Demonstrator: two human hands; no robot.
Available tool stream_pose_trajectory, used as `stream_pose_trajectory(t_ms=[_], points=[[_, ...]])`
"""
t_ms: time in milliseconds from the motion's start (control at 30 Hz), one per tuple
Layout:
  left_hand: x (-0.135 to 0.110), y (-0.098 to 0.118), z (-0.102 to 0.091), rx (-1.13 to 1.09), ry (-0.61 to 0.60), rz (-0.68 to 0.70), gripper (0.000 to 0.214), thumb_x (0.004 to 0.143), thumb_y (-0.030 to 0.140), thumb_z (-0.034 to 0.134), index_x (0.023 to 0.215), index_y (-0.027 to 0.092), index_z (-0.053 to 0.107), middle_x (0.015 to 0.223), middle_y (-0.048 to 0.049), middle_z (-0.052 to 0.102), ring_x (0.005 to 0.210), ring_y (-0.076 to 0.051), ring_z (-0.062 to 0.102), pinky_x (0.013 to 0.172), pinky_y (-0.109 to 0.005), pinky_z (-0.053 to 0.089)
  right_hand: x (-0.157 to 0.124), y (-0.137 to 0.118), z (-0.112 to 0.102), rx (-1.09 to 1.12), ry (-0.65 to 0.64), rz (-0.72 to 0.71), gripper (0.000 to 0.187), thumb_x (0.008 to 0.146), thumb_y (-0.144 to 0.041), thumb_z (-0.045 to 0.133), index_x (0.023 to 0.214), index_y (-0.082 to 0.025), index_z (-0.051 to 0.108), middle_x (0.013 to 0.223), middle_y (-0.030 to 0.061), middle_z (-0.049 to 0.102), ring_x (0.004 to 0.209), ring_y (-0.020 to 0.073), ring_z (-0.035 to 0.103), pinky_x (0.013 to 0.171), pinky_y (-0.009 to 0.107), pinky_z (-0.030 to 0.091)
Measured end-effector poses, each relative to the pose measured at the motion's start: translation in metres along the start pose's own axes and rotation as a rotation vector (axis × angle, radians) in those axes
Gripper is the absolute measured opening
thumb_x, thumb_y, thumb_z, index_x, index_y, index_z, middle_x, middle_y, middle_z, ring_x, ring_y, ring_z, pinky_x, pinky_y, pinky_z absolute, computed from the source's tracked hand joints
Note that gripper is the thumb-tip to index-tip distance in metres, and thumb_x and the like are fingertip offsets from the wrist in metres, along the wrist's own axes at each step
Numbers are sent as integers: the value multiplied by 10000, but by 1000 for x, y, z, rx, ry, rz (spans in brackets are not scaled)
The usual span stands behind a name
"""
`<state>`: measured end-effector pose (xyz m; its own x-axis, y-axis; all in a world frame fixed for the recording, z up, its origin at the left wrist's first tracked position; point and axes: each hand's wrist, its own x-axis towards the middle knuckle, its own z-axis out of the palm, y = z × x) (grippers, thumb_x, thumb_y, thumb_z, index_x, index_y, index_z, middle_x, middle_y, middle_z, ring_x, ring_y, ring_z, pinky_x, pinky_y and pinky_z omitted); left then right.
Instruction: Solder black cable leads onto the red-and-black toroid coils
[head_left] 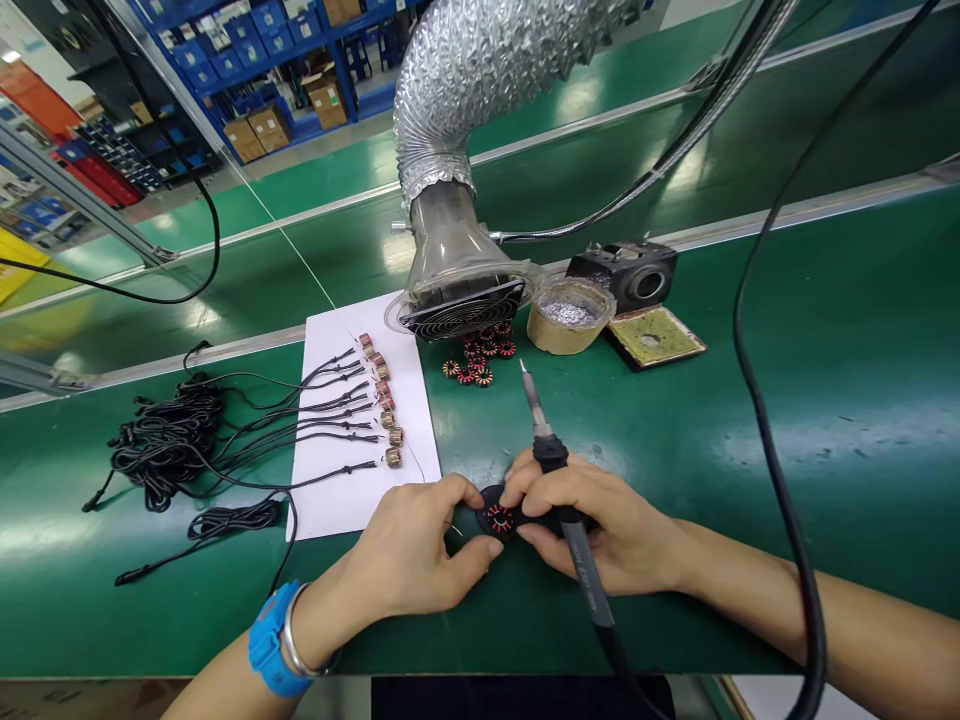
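My right hand (pixel 592 520) is closed around a soldering iron (pixel 583 560), whose tip points up and away from me. Its thumb and forefinger also reach a small toroid coil (pixel 500 517) with red windings, which sits on a round black holder (pixel 490 497). From the other side, my left hand (pixel 420 545) pinches the holder's left edge between thumb and forefinger. The holder's right part is hidden behind my right fingers. Several more toroid coils (pixel 477 365) lie in a cluster beneath the fume extractor. A row of copper-coloured coils (pixel 387 418) stands on a white sheet (pixel 330 510).
Black cables (pixel 169 435) lie bundled at left, their ends reaching onto the sheet. A fume extractor (pixel 465 300) hangs over the bench's back. Beside it are a tub of silvery bits (pixel 566 340), an iron stand (pixel 626 275) and a sponge tray (pixel 656 340). The iron's cord (pixel 780 450) loops at right.
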<state>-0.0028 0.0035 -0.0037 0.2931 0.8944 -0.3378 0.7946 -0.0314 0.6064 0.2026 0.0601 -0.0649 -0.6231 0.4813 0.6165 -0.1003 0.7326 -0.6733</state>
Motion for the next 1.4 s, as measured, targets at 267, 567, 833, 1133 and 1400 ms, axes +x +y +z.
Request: stream_pose_trajectory(t_ms=[267, 567, 833, 1133, 1400], points=[[-1, 0, 2, -63, 55, 23, 114, 852, 269, 521, 819, 194, 601, 478, 94, 304, 437, -83, 308, 465, -218, 224, 4, -5, 3, -114, -49, -23, 232, 842, -20, 528, 995, -192, 505, 758, 5, 603, 699, 140, 533, 711, 319, 451], [-1, 3, 3, -93, 53, 13, 138, 861, 278, 502, 780, 192, 572, 501, 85, 323, 449, -86, 314, 466, -220, 223, 15, -26, 0, -337, -143, 151, 318, 782, -71, 481, 1073, -197, 499, 763, 37, 570, 722, 198, 437, 615, 300, 379], [0, -2, 9, -145, 61, 0, 155, 880, 251, 476, 800, 180, 588, 540, 69, 387, 479, -85, 324, 479, -211, 250, 16, -13, -5, -112, -165, 128, 427, 708, -68, 497, 1117, -187, 495, 853, 37, 620, 778, 199, 507, 728, 348, 420], [-1, -1, 13, -221, 70, -113, 278, 892, 396, 516, 731, 177, 570, 476, 90, 298, 443, -73, 256, 441, -205, 179, 8, -13, -10, -48, -55, 138, 448, 782, -54, 517, 1206, -186, 455, 845, 31, 637, 843, 183, 529, 785, 320, 461], [-4, 6, 13, -267, -52, -125, 330, 898, 412, 502, 739, 160, 644, 508, 72, 306, 478, -80, 244, 440, -218, 181, 13, -18, 1, -362, -171, -3, 400, 744, -61, 499, 1120, -195, 526, 717, 24, 589, 699, 193, 413, 649, 319, 341]])
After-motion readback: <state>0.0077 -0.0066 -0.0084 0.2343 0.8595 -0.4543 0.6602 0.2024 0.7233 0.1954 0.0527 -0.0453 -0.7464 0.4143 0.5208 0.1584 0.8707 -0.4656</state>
